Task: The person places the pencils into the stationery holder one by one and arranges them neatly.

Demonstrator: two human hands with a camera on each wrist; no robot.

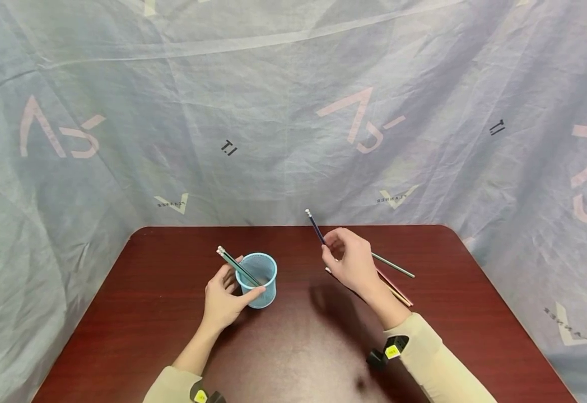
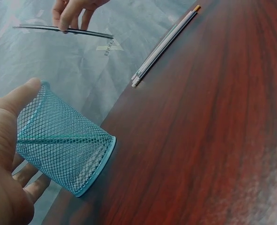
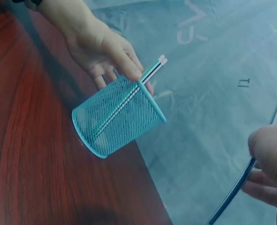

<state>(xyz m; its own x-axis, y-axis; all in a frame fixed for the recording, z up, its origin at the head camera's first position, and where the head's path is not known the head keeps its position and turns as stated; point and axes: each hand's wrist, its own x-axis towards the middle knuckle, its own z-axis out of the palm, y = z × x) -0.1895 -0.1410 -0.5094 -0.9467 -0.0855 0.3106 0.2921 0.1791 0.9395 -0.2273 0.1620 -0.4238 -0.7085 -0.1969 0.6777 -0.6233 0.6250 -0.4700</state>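
A light blue mesh pencil cup (image 1: pixel 268 295) stands upright on the table, left of centre. My left hand (image 1: pixel 224 302) holds it by the rim, with the thumb on the near side and the fingers behind. Green pencils (image 1: pixel 234 263) with white eraser ends lean inside the cup, tips down; the right wrist view shows two ends (image 3: pixel 161 60) above the rim. To the right, my right hand (image 1: pixel 352 260) pinches a dark blue pencil (image 1: pixel 316 227) above the table, its eraser end pointing up and left. The palm hides part of that pencil.
Beyond and beneath the right forearm, several pencils lie on the reddish-brown table (image 1: pixel 137 302): a green one (image 1: pixel 395 265) apart, and red and yellow ones (image 1: pixel 399 295) close together. Grey printed cloth (image 1: pixel 283 140) hangs behind the table and at both sides.
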